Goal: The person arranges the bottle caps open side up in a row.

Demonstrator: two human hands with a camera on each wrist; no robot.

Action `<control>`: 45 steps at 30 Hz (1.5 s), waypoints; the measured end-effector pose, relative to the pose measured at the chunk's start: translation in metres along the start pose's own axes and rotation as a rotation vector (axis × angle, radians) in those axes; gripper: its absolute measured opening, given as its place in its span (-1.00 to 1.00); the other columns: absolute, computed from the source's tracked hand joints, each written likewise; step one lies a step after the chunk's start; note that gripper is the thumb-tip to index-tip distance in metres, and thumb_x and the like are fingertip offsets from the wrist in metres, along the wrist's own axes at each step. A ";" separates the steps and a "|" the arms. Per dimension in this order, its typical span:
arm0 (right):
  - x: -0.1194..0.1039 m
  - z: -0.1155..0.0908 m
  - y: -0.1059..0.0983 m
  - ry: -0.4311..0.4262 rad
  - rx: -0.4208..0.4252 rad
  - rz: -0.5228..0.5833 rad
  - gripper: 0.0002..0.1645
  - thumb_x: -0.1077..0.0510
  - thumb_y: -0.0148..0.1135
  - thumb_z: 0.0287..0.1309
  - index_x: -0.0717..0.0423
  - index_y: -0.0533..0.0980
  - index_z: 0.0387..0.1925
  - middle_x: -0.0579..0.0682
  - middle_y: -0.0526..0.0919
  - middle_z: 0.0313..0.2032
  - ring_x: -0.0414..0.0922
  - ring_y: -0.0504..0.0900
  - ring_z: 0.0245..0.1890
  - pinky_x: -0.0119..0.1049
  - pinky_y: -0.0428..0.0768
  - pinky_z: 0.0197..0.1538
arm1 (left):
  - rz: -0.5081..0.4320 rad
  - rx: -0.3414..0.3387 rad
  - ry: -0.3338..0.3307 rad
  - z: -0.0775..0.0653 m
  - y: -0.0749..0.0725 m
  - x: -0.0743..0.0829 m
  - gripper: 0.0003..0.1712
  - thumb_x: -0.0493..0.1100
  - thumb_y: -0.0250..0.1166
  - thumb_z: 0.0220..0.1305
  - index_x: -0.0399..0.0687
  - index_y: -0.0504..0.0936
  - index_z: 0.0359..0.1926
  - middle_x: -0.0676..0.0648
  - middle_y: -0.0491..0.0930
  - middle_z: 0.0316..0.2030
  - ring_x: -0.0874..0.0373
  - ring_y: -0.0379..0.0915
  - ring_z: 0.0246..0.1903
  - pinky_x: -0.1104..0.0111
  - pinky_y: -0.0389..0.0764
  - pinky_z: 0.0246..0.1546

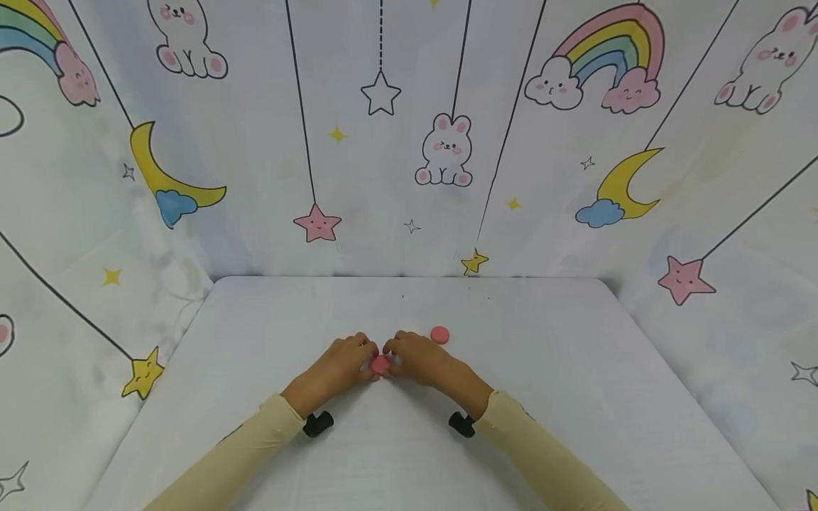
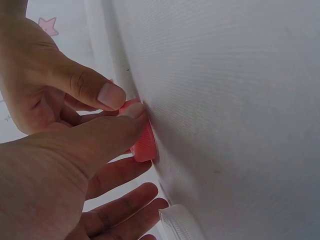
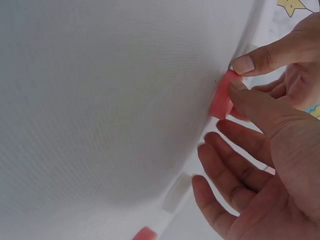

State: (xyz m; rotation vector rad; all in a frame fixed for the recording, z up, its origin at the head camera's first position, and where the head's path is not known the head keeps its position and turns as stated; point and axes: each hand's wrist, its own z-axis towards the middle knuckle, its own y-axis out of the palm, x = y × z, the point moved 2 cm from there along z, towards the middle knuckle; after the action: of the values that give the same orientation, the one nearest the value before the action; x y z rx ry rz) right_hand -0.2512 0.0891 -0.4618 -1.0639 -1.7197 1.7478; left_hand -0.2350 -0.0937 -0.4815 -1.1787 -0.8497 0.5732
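Observation:
A red bottle cap (image 1: 380,365) with a ribbed side rests at the table surface between both hands. My left hand (image 1: 341,362) pinches it from the left, the thumb lying over its near side in the left wrist view. From the right, my right hand (image 1: 418,358) pinches the same cap (image 3: 223,97), its thumb across the side and its index finger at the lower edge. Its other fingers are loosely bent and hold nothing. The far parts of the cap are hidden behind the fingers.
A second red cap (image 1: 439,335) lies just beyond the right hand. A whitish ribbed cap (image 2: 181,222) is near the left fingers, and a pale cap (image 3: 177,192) near the right fingers. The white table (image 1: 543,426) meets a patterned cloth wall (image 1: 255,142) behind.

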 end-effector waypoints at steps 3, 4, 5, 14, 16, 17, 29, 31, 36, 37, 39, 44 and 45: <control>-0.002 0.001 0.000 0.002 -0.008 0.000 -0.56 -0.04 0.49 0.32 -0.02 0.68 0.16 -0.06 0.69 -0.06 -0.16 0.62 -0.09 -0.32 0.65 0.02 | 0.007 0.005 0.009 -0.001 0.000 0.000 -0.65 -0.04 0.57 0.25 -0.14 0.69 -0.08 -0.14 0.61 -0.12 0.01 0.55 -0.21 0.06 0.62 -0.14; -0.002 0.001 0.000 0.001 -0.009 0.005 -0.56 -0.04 0.49 0.31 -0.01 0.68 0.15 -0.06 0.69 -0.07 -0.17 0.62 -0.10 -0.33 0.65 0.01 | 0.008 0.007 0.011 -0.001 0.000 0.000 -0.65 -0.05 0.57 0.25 -0.14 0.69 -0.08 -0.13 0.61 -0.13 0.01 0.55 -0.21 0.07 0.62 -0.14; -0.002 0.001 0.000 0.001 -0.010 0.008 -0.56 -0.04 0.49 0.31 -0.01 0.68 0.15 -0.07 0.69 -0.07 -0.17 0.61 -0.11 -0.33 0.65 0.01 | 0.008 0.008 0.012 -0.002 0.000 0.000 -0.65 -0.05 0.57 0.25 -0.14 0.69 -0.08 -0.13 0.61 -0.13 0.01 0.55 -0.21 0.07 0.62 -0.15; -0.005 0.001 0.001 -0.016 0.004 0.008 -0.55 -0.02 0.56 0.24 0.02 0.70 0.11 -0.09 0.67 -0.13 -0.21 0.58 -0.16 -0.36 0.63 -0.03 | 0.004 0.010 0.011 -0.001 0.001 -0.001 -0.66 -0.07 0.57 0.25 -0.13 0.68 -0.08 -0.12 0.62 -0.13 0.01 0.56 -0.19 0.08 0.60 -0.12; -0.005 0.001 0.001 -0.014 0.001 0.009 -0.55 -0.03 0.56 0.23 0.02 0.71 0.10 -0.10 0.66 -0.15 -0.22 0.57 -0.18 -0.38 0.62 -0.04 | 0.002 0.013 0.013 -0.002 0.000 0.000 -0.66 -0.07 0.57 0.25 -0.13 0.68 -0.08 -0.12 0.62 -0.13 0.01 0.56 -0.20 0.08 0.60 -0.12; -0.005 0.001 0.001 -0.013 0.000 0.011 -0.55 -0.03 0.56 0.23 0.02 0.71 0.10 -0.11 0.65 -0.16 -0.22 0.56 -0.18 -0.39 0.61 -0.05 | 0.003 0.014 0.014 -0.002 0.000 0.000 -0.66 -0.07 0.57 0.25 -0.13 0.68 -0.08 -0.12 0.62 -0.13 0.01 0.56 -0.20 0.08 0.61 -0.12; -0.003 0.001 -0.001 -0.013 -0.001 0.031 -0.57 -0.06 0.50 0.30 0.03 0.70 0.10 -0.10 0.65 -0.13 -0.21 0.56 -0.15 -0.37 0.62 -0.01 | 0.027 0.050 0.033 -0.005 -0.004 0.000 -0.62 -0.05 0.57 0.25 -0.16 0.69 -0.04 -0.14 0.64 -0.11 -0.01 0.58 -0.16 0.07 0.62 -0.13; -0.002 0.002 -0.003 0.010 -0.002 0.040 -0.57 -0.08 0.48 0.31 0.03 0.70 0.10 -0.09 0.66 -0.10 -0.20 0.58 -0.12 -0.35 0.64 0.02 | 0.025 0.070 0.035 -0.006 -0.005 -0.001 -0.62 -0.05 0.57 0.25 -0.16 0.68 -0.05 -0.13 0.63 -0.13 -0.01 0.57 -0.17 0.08 0.62 -0.14; 0.000 0.002 -0.007 0.035 0.015 0.108 -0.58 -0.10 0.41 0.37 0.07 0.71 0.08 -0.07 0.69 -0.08 -0.18 0.61 -0.08 -0.31 0.66 0.06 | 0.033 0.110 0.034 -0.006 -0.006 -0.002 -0.61 -0.03 0.57 0.25 -0.17 0.66 -0.08 -0.09 0.59 -0.21 0.05 0.51 -0.24 0.14 0.60 -0.22; 0.000 0.001 -0.008 0.035 0.018 0.126 -0.58 -0.10 0.39 0.38 0.09 0.71 0.08 -0.05 0.69 -0.08 -0.18 0.61 -0.08 -0.31 0.66 0.05 | 0.027 0.111 0.027 -0.005 -0.006 -0.002 -0.60 -0.02 0.56 0.26 -0.17 0.66 -0.07 -0.08 0.58 -0.22 0.06 0.50 -0.25 0.14 0.59 -0.22; -0.001 0.000 -0.009 0.033 0.023 0.146 -0.59 -0.09 0.36 0.40 0.12 0.70 0.06 -0.03 0.70 -0.09 -0.18 0.61 -0.10 -0.31 0.67 0.04 | 0.016 0.107 0.011 -0.005 -0.006 -0.001 -0.59 -0.01 0.56 0.27 -0.19 0.65 -0.06 -0.08 0.58 -0.21 0.06 0.50 -0.24 0.14 0.60 -0.22; -0.005 -0.001 -0.010 0.051 0.013 0.157 -0.57 -0.12 0.19 0.49 0.14 0.69 0.01 -0.04 0.68 -0.12 -0.19 0.59 -0.16 -0.31 0.65 -0.03 | -0.008 0.107 -0.032 -0.003 -0.006 0.001 -0.54 0.04 0.56 0.27 -0.21 0.65 -0.04 -0.11 0.61 -0.15 0.03 0.54 -0.21 0.10 0.63 -0.16; -0.006 -0.002 -0.011 0.055 0.011 0.160 -0.55 -0.13 0.15 0.51 0.14 0.69 0.00 -0.04 0.67 -0.13 -0.19 0.59 -0.17 -0.30 0.65 -0.04 | -0.012 0.111 -0.040 -0.002 -0.007 0.001 -0.53 0.05 0.56 0.27 -0.21 0.65 -0.06 -0.11 0.61 -0.16 0.03 0.54 -0.23 0.11 0.63 -0.15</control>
State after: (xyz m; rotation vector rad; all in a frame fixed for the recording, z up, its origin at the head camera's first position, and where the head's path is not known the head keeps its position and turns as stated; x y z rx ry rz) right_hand -0.2488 0.0869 -0.4503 -1.2633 -1.6293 1.8033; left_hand -0.2329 -0.0958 -0.4751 -1.0634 -0.8474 0.6285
